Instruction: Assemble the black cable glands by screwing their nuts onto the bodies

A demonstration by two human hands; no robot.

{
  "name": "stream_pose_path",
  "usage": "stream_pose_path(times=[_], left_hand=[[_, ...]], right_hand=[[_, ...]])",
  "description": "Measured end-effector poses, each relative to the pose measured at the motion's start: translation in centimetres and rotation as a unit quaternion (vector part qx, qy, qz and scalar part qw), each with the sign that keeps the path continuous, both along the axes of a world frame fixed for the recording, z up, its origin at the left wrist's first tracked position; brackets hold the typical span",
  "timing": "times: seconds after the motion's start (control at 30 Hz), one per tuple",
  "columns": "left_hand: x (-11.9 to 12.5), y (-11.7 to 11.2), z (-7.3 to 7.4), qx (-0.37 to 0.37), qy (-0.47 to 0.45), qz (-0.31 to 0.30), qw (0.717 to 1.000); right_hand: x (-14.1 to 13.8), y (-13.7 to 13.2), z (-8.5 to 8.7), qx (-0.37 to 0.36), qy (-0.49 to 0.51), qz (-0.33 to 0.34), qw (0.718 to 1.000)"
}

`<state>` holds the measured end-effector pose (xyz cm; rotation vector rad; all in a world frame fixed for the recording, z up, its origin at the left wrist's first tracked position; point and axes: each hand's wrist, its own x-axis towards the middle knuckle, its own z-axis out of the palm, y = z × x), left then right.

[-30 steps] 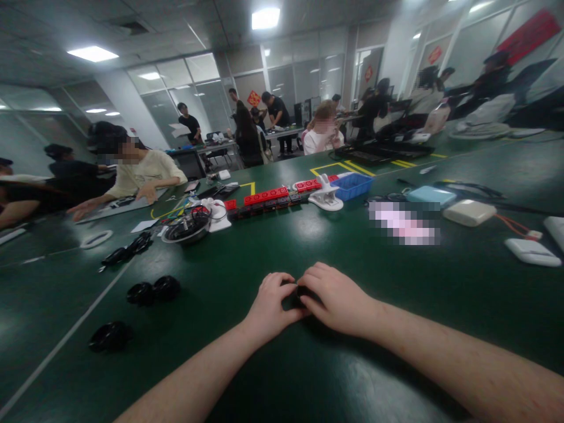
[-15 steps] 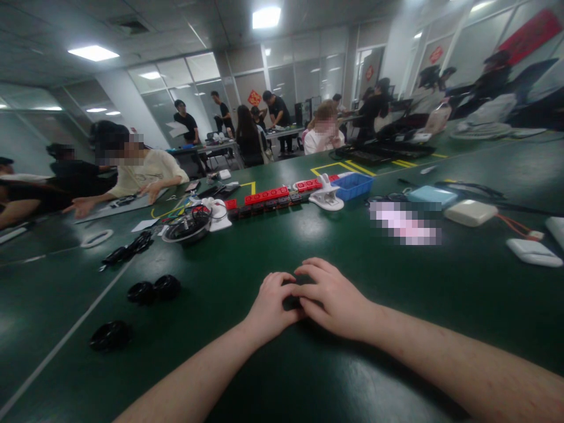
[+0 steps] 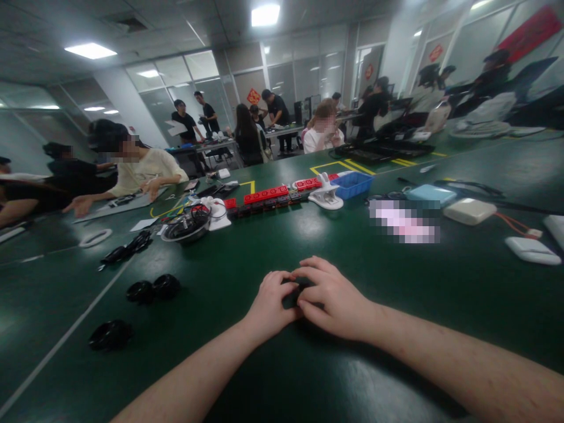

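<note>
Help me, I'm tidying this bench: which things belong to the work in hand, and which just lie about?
In hand:
small black object, mostly hidden, between left hand and right hand
possibly three glossy black coils

Lying about, apparently:
rectangular blue plastic bin
white plastic clip
cream rounded box
light-blue box

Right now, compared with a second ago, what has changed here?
The right hand has spread its fingers slightly, close beside the left hand; what lies between them is too dark to make out. In the background, a person in black has moved toward the picture's left. The left hand, black rounded items and blue bin stayed as they were.
</note>
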<state>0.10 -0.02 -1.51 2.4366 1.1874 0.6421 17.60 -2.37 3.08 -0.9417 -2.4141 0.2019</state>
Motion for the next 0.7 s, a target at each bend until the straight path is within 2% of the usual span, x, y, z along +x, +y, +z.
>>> stream_pose_path(times=[0.43,0.7], left_hand=[[-0.08,0.03,0.13,0.003,-0.004,0.002,1.0],[-0.15,0.07,-0.15,0.016,-0.002,0.01,1.0]], right_hand=[[0.31,0.64,0.14,-0.011,-0.023,-0.057,0.998],[0.46,0.67,0.11,0.069,-0.057,-0.07,0.993]])
